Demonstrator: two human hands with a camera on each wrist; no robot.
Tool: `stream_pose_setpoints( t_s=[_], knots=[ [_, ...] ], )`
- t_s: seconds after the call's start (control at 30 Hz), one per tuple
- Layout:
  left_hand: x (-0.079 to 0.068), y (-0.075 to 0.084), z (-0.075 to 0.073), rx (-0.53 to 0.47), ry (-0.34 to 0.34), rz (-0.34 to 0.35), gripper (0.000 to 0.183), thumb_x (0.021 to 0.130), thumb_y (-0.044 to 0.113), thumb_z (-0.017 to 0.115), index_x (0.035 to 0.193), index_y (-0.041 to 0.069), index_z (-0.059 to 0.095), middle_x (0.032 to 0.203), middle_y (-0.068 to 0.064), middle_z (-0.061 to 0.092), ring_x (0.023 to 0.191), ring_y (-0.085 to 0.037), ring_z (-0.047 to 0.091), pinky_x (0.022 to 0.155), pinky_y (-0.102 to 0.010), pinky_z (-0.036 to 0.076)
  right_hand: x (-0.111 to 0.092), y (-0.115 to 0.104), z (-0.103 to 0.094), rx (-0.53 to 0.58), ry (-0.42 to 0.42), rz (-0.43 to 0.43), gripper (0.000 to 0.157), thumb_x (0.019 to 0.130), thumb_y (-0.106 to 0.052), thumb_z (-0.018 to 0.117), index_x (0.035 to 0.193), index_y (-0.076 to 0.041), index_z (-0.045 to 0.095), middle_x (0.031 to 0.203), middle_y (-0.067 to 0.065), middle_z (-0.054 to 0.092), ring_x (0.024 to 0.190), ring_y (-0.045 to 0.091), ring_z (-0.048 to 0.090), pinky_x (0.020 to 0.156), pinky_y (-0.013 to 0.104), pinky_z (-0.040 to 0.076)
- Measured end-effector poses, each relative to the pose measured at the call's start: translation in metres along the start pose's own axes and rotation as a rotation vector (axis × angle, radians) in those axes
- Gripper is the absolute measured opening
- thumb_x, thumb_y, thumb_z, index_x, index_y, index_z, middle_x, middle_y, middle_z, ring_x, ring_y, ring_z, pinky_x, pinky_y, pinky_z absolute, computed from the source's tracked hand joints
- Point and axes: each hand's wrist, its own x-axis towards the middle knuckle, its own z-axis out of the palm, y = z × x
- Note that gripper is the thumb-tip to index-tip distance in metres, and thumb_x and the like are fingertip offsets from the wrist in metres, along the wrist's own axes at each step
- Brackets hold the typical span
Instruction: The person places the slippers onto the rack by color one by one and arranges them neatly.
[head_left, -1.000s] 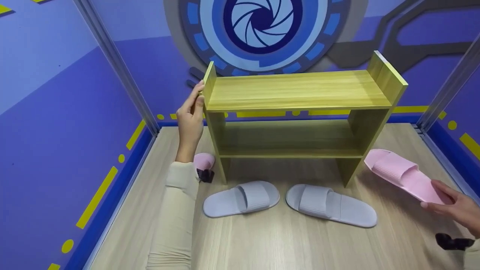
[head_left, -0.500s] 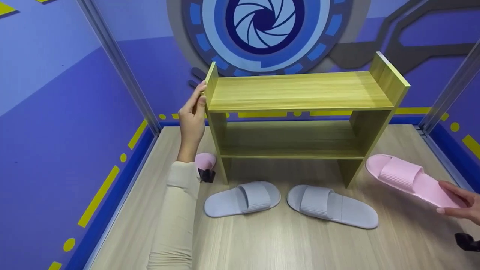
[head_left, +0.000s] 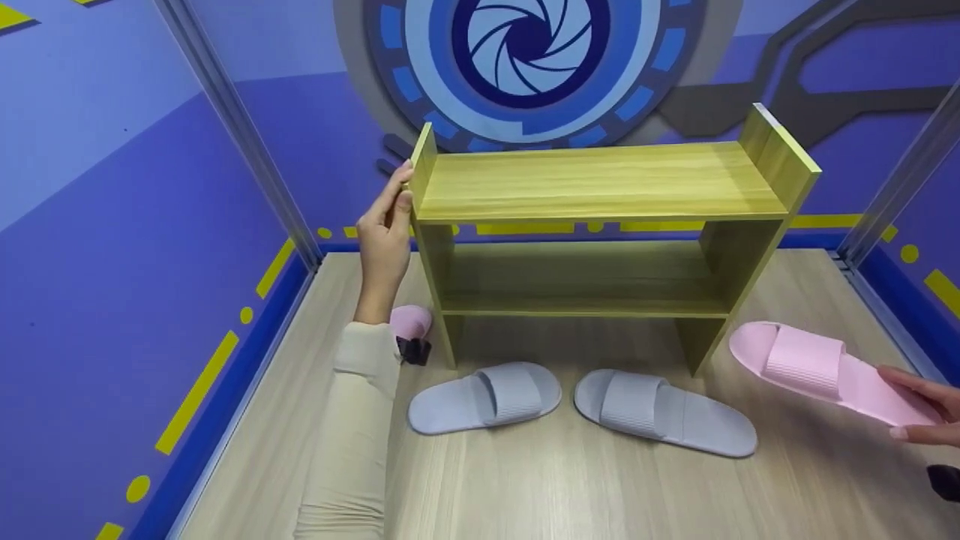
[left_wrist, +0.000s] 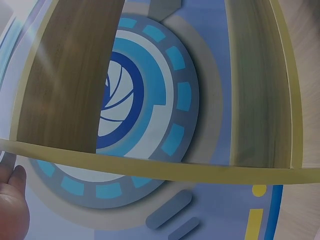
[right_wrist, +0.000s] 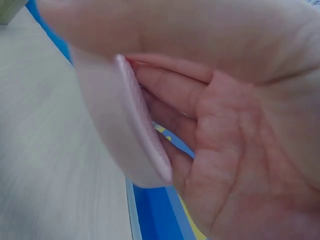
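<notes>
My right hand (head_left: pixel 930 409) is at the right edge of the head view. It pinches the heel end of a pink slipper (head_left: pixel 806 364) between thumb and fingers. The slipper's strap faces up and its toe points toward the rack's right leg. In the right wrist view the slipper's heel (right_wrist: pixel 117 117) lies between thumb and fingers. With fairly straight fingers, my left hand (head_left: pixel 385 236) touches the outer side of a two-tier wooden shoe rack (head_left: pixel 600 180), near the top of its left panel. The left wrist view shows only part of that hand (left_wrist: pixel 12 207) beside the panel.
Two grey slippers, a left one (head_left: pixel 450 409) and a right one (head_left: pixel 709 424), lie on the wood-look floor (head_left: pixel 570 495) before the rack. Another pink slipper (head_left: pixel 410 322) is partly hidden behind my left wrist. Blue-purple printed walls (head_left: pixel 150 300) enclose the floor.
My right hand has moved right and slightly down with the pink slipper, whose strap now faces up more. The left hand stays at the rack; the head view shifted slightly early on.
</notes>
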Motion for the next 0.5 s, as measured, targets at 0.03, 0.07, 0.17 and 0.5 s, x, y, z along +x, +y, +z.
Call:
stream_pose_setpoints(
  t_s=[0.03,0.07,0.17,0.5],
  knots=[
    [0.000,0.000,0.000,0.003,0.000,0.003,0.036,0.100,0.017,0.049,0.133,0.007,0.058,0.140,-0.006,0.055,0.133,-0.012,0.048,0.107,-0.027,0.042,0.000,-0.002,-0.002,-0.007,-0.024,0.007,0.110,0.079,-0.043,0.075,0.154,-0.007,0.002,0.162,0.013,0.001,0.140,0.010,0.016,0.119,0.033,0.024],
    [0.001,0.000,0.000,0.007,0.000,0.005,0.036,0.100,0.017,0.049,0.133,0.008,0.058,0.140,-0.005,0.055,0.133,-0.011,0.048,0.107,-0.027,0.042,0.001,-0.004,-0.003,-0.013,-0.049,0.015,0.112,0.079,-0.043,0.075,0.154,-0.004,0.001,0.157,0.028,0.004,0.139,0.029,0.016,0.116,0.051,0.024],
    [0.001,-0.001,0.000,0.008,-0.001,0.009,0.036,0.100,0.018,0.049,0.133,0.008,0.058,0.140,-0.005,0.055,0.132,-0.011,0.048,0.107,-0.027,0.042,0.001,-0.009,-0.007,-0.052,-0.089,0.024,0.116,0.077,-0.046,0.076,0.153,-0.002,0.000,0.151,0.037,0.010,0.124,0.053,0.019,0.096,0.073,0.024],
    [0.001,-0.001,0.001,0.010,0.005,0.015,0.035,0.100,0.016,0.049,0.132,0.007,0.059,0.139,-0.006,0.056,0.132,-0.012,0.049,0.107,-0.027,0.042,-0.001,-0.020,-0.011,0.030,-0.140,0.006,0.115,0.077,-0.041,0.076,0.155,-0.018,-0.005,0.156,0.031,0.000,0.130,0.054,0.008,0.098,0.078,0.014]
  ],
)
